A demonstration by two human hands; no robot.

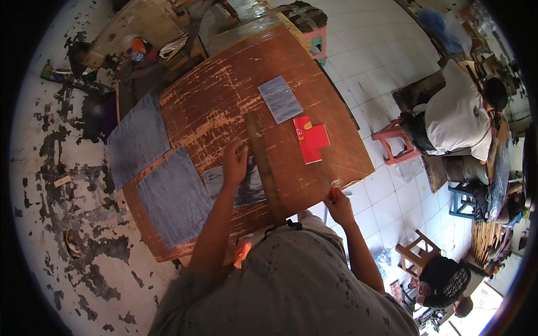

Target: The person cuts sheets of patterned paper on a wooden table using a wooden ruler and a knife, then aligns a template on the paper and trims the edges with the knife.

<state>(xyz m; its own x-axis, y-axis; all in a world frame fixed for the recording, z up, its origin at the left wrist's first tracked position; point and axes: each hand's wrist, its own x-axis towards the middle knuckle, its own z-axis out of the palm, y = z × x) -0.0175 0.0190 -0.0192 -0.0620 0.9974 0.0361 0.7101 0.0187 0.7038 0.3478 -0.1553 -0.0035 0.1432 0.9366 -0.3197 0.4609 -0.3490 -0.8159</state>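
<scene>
Left hand (235, 162) flat, pressing wooden straightedge (263, 168) on grey sheet (246, 187), mid-tabletop (224, 101). Right hand (338, 203) closed round red cutter (334, 193) at tabletop edge. Risk: straightedge slips, cut wanders, fingers nicked.

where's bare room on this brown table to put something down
Bare wood on the table lies at the far end beyond the small grey sheet, and near the right corner past the red booklet. The left side is crowded with grey sheets.
</scene>
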